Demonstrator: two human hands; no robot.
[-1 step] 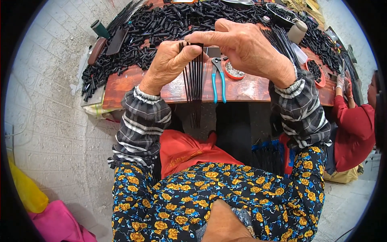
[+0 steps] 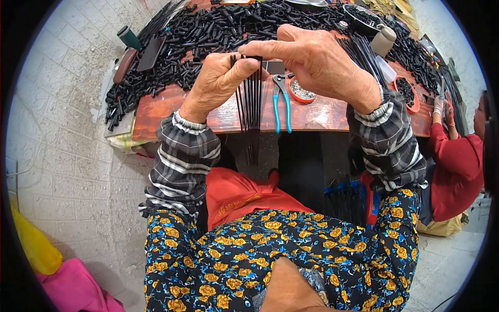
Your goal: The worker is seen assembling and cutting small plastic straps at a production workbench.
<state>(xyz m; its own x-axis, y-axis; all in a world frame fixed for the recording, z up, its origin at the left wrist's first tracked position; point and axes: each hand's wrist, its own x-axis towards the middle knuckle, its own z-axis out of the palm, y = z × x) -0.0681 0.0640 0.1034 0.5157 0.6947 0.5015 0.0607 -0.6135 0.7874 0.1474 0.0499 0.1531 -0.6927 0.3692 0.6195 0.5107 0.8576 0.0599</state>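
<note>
My left hand (image 2: 221, 83) is closed around a bundle of thin black rods (image 2: 250, 104), thumb across the front. The rods hang down past the table's front edge, their upper ends near my fingertips. My right hand (image 2: 322, 62) reaches in from the right with its index finger stretched out, touching the tops of the rods. Its other fingers are curled and partly hidden, and nothing shows in them. Pliers with turquoise handles (image 2: 281, 104) lie on the table just right of the rods. Beside them is a shallow red dish (image 2: 301, 101) of small silvery bits.
A big heap of black tubular parts (image 2: 218, 26) covers the back of the reddish table (image 2: 161, 112). A phone (image 2: 151, 54), a green bottle (image 2: 128, 37) and a beige bottle (image 2: 383, 41) stand or lie around it. At the right sits a co-worker in a red sleeve (image 2: 455, 164).
</note>
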